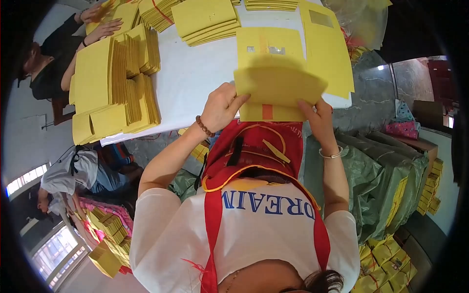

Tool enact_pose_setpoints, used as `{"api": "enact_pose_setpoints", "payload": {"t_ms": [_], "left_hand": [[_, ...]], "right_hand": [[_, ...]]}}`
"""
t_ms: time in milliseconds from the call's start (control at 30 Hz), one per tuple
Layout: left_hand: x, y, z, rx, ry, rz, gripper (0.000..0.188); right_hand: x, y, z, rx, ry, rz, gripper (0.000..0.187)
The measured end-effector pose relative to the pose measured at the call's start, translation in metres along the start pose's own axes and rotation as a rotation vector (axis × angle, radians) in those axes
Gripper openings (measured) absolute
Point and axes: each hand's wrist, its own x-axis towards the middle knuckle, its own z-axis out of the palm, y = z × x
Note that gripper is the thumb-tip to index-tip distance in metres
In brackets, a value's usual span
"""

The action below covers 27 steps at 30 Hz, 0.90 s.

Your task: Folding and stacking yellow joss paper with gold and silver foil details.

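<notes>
A flat yellow paper piece (281,84), perhaps an envelope or a sleeve, is lifted and tilted over the table's near edge. My left hand (221,108) grips its left side, thumb on top. At its right lower corner my right hand (320,122) closes on it with thumb and fingers. Under it lies more yellow paper with a red-orange strip (267,112) showing near the front. Just beyond, another yellow piece (266,39) has small shiny patches, and a long yellow sheet (330,58) with a pale window is at the right.
Tall stacks of yellow folded paper (93,73) stand on the left of the white table (188,68); more stacks (202,22) line its far side. A co-worker's hands (105,29) rest on paper at far left. Green-wrapped bundles (361,180) stand on the right.
</notes>
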Motion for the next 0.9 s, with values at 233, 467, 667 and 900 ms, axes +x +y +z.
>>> {"api": "enact_pose_setpoints", "payload": {"t_ms": [233,467,667,900], "left_hand": [[0.012,-0.029,0.016,-0.485,0.018,-0.389,0.017],[0.022,-0.021,0.012,-0.711,0.008,-0.507,0.014],[0.024,-0.015,0.01,-0.745,0.014,-0.518,0.02],[0.022,-0.016,0.014,-0.694,0.092,-0.497,0.03]], "right_hand": [[0.018,-0.014,0.019,0.194,0.215,0.11,0.031],[0.024,0.019,0.021,-0.038,0.248,0.093,0.034],[0.027,0.023,0.024,-0.111,0.301,0.089,0.033],[0.029,0.022,0.026,-0.162,0.324,0.09,0.032]]}}
